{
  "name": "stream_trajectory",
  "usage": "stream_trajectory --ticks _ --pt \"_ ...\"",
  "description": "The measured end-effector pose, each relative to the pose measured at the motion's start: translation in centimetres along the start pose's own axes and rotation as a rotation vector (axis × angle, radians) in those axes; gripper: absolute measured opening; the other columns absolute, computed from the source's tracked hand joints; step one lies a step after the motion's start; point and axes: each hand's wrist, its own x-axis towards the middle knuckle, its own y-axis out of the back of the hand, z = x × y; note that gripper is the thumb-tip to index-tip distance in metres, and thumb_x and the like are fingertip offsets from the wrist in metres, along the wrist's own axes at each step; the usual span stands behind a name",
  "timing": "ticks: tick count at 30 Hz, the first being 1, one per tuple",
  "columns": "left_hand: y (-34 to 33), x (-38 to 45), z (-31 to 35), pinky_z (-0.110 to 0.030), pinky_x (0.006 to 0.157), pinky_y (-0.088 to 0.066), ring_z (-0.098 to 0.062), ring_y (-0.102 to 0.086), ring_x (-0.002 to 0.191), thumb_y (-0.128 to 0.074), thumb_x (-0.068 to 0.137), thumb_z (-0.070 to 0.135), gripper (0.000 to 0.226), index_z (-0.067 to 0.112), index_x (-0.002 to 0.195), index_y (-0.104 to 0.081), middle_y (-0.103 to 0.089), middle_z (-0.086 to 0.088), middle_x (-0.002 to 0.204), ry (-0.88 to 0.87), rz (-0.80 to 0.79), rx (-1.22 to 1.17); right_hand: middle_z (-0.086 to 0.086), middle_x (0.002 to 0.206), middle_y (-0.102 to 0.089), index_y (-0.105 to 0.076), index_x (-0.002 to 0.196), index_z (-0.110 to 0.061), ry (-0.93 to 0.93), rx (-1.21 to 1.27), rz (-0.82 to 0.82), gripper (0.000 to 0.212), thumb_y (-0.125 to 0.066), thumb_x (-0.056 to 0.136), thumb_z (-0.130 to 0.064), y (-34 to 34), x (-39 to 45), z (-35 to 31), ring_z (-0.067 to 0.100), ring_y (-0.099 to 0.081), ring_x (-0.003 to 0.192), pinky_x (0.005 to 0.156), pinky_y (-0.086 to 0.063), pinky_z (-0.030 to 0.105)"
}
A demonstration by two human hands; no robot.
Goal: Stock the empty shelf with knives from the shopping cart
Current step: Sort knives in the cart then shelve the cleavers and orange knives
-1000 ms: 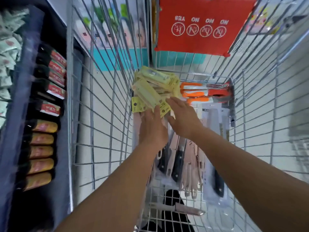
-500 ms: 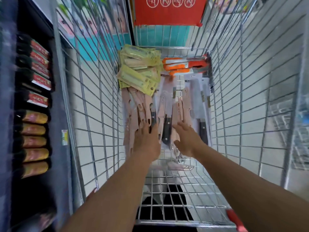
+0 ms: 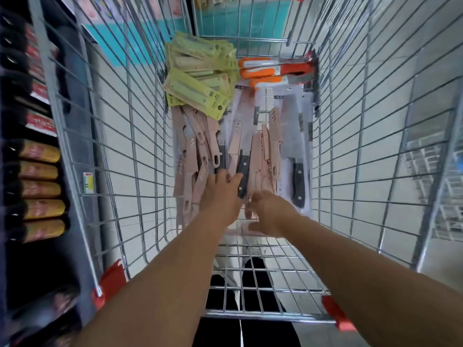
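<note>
I look down into a wire shopping cart (image 3: 140, 146) holding knives. Pink sheathed knives (image 3: 190, 151) lie in a pile at the middle left, and more of them (image 3: 265, 146) at the centre. A black-handled knife (image 3: 244, 171) lies between them, and a packaged cleaver (image 3: 292, 126) lies at the right. My left hand (image 3: 220, 196) rests with straight fingers on the pink knives and the black handle. My right hand (image 3: 271, 211) curls its fingers and thumb round the near ends of the centre pink knives.
Yellow-green carded knife packs (image 3: 198, 78) and orange-handled knives (image 3: 265, 71) lie at the cart's far end. A dark shelf with red and yellow packaged goods (image 3: 40, 171) stands at the left, close to the cart. Red corner caps (image 3: 110, 281) mark the cart's near rim.
Both hands pulled back from the yellow-green packs to the pink and black-handled knives nearer me. The view tipped further down into the cart.
</note>
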Motion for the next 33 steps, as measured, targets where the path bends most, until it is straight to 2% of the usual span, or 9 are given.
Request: stream_trajectory --ticks 5,11,15,18,20,23,26,30,33 --pt "1.0 -1.0 -0.9 -0.037 0.096 -0.037 -0.029 -0.031 0.123 -0.06 0.087 0.016 0.058 0.024 0.138 -0.032 -0.029 -0.01 0.135 0.057 0.027 -0.01 0.004 0.129 -0.044 -0.059 0.12 -0.02 0.079 -0.254 -0.005 0.039 -0.053 0.09 -0.043 -0.9 -0.1 -0.9 0.024 -0.038 0.119 0.095 -0.037 0.035" --pt "1.5 -2.4 -3.1 -0.037 0.096 -0.04 -0.026 -0.032 0.124 -0.063 0.088 0.025 0.047 0.021 0.131 -0.043 -0.032 -0.009 0.133 0.119 -0.045 -0.024 0.004 0.126 -0.048 -0.065 0.116 -0.015 0.029 -0.274 0.008 0.042 -0.049 0.092 -0.046 -1.8 0.8 -1.3 0.024 -0.042 0.116 0.096 -0.039 0.036" --pt "1.9 -3.0 -3.5 -0.042 0.107 -0.034 -0.026 -0.033 0.131 -0.052 0.095 0.029 0.03 0.027 0.125 -0.057 -0.044 -0.005 0.138 0.007 -0.213 -0.042 0.001 0.099 -0.061 -0.065 0.087 -0.016 -0.044 0.002 0.028 0.027 -0.058 0.09 -0.041 0.7 0.7 -1.1 0.019 -0.056 0.096 0.087 -0.051 0.039" --pt "2.2 -3.3 -3.3 -0.041 0.094 -0.046 -0.028 -0.054 0.113 -0.047 0.097 0.029 0.029 0.026 0.123 -0.058 -0.06 -0.006 0.118 -0.03 -0.267 -0.149 0.002 0.076 -0.063 -0.061 0.078 -0.017 -0.09 0.367 0.121 0.021 -0.061 0.09 -0.035 3.6 0.2 -1.0 0.016 -0.055 0.068 0.069 -0.052 0.033" --pt "2.7 -3.4 -3.0 -0.038 0.081 -0.049 -0.027 -0.059 0.098 -0.043 0.099 0.027 0.025 0.019 0.117 -0.058 -0.062 -0.007 0.104 -0.002 -0.218 -0.252 -0.002 0.071 -0.062 -0.064 0.078 -0.017 -0.04 0.405 0.207 0.02 -0.062 0.088 -0.035 5.3 0.3 -1.2 0.012 -0.053 0.063 0.066 -0.043 0.027" --pt "3.3 -3.2 -2.4 -0.033 0.061 -0.04 -0.025 -0.054 0.079 -0.036 0.101 0.02 0.021 0.011 0.108 -0.054 -0.054 -0.004 0.085 0.097 -0.049 -0.328 0.0 0.107 -0.064 -0.067 0.104 -0.021 -0.018 0.202 0.582 0.024 -0.067 0.084 -0.033 6.2 1.5 -1.4 0.021 -0.056 0.102 0.093 -0.038 0.035" --pt "3.8 -3.1 -2.8 -0.039 0.067 -0.047 -0.026 -0.055 0.083 -0.042 0.097 0.011 0.024 0.006 0.119 -0.05 -0.054 -0.009 0.101 0.32 0.132 -0.351 0.009 0.139 -0.041 -0.048 0.133 -0.015 -0.139 0.325 0.751 0.055 -0.069 0.082 -0.021 6.5 2.1 -2.8 0.03 -0.039 0.126 0.109 -0.03 0.041" --pt "3.9 -2.8 -4.0 -0.042 0.093 -0.044 -0.035 -0.048 0.116 -0.057 0.09 0.007 0.049 0.003 0.135 -0.038 -0.041 -0.018 0.128 0.597 0.119 -0.371 0.008 0.142 -0.036 -0.04 0.14 -0.016 -0.144 0.301 0.47 0.058 -0.063 0.087 -0.02 5.3 3.4 -4.6 0.027 -0.034 0.131 0.111 -0.029 0.037" --pt "3.3 -2.2 -4.0 -0.041 0.093 -0.042 -0.033 -0.041 0.121 -0.061 0.089 0.024 0.058 0.001 0.136 -0.035 -0.038 -0.016 0.132 0.684 0.117 -0.419 0.006 0.145 -0.035 -0.037 0.143 -0.02 -0.106 0.206 0.345 0.06 -0.061 0.088 -0.027 3.5 4.7 -5.5 0.027 -0.034 0.13 0.11 -0.029 0.036"
